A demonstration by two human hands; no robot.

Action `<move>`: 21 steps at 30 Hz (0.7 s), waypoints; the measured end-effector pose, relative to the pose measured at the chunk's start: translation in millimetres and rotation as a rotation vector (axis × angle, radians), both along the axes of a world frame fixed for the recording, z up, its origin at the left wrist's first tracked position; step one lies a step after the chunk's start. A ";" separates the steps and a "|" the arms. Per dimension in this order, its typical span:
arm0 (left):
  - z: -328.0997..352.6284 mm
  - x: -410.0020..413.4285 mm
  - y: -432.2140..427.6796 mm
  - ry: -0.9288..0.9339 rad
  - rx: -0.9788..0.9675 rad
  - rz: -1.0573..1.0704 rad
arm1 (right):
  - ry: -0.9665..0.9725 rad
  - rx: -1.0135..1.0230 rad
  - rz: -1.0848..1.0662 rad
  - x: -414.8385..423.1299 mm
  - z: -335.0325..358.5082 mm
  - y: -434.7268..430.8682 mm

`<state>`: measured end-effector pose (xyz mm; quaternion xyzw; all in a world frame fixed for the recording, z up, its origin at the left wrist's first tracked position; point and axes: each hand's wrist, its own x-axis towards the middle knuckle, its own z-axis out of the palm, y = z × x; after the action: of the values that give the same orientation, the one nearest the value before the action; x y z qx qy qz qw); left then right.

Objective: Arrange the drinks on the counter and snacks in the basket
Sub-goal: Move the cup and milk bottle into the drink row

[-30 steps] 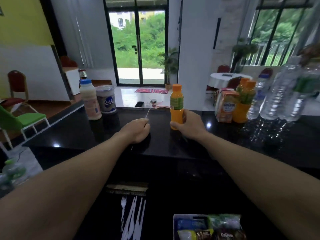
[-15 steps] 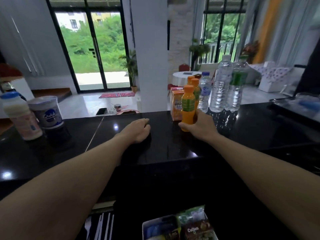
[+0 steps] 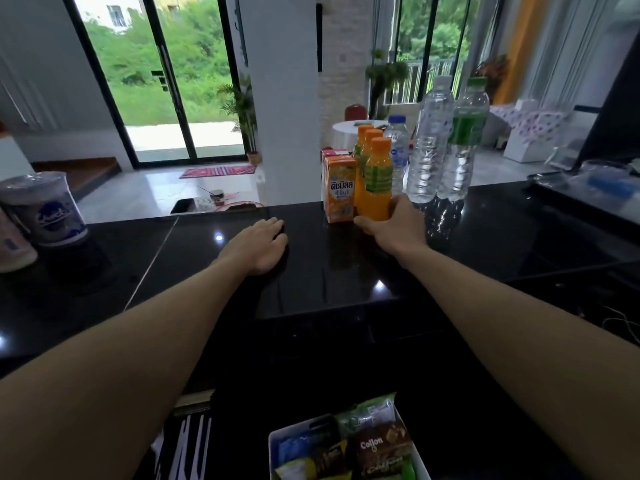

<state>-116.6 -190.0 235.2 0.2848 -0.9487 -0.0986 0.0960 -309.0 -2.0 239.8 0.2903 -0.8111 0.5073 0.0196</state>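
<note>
The right hand [image 3: 398, 226] grips a juice bottle [image 3: 375, 187] on the surface [image 3: 346, 271].
The bottle stands just right of the carton [image 3: 339, 190]; the left hand [image 3: 258, 245] lies flat, fingers relaxed, left of it.

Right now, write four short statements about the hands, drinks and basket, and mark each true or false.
The right hand grips an orange-capped plastic juice bottle. True.
The left hand holds a clear water bottle. False: it rests palm down on the glossy black counter.
An orange cardboard drink carton stands left of the gripped bottle. True.
The white plastic basket is empty. False: it holds snack packets.
</note>
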 end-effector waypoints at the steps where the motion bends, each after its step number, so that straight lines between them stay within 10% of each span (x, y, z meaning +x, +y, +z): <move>1: 0.4 -0.2 0.5 -0.011 0.000 0.001 | 0.000 0.000 0.014 0.1 0.5 1.0; 21: 1.9 0.4 3.4 -0.033 -0.014 0.018 | -0.080 -0.032 -0.008 6.1 6.6 3.8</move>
<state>-116.2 -186.6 237.1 0.2940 -0.9483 -0.0862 0.0831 -302.9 1.8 246.3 0.2661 -0.8041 0.5315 -0.0059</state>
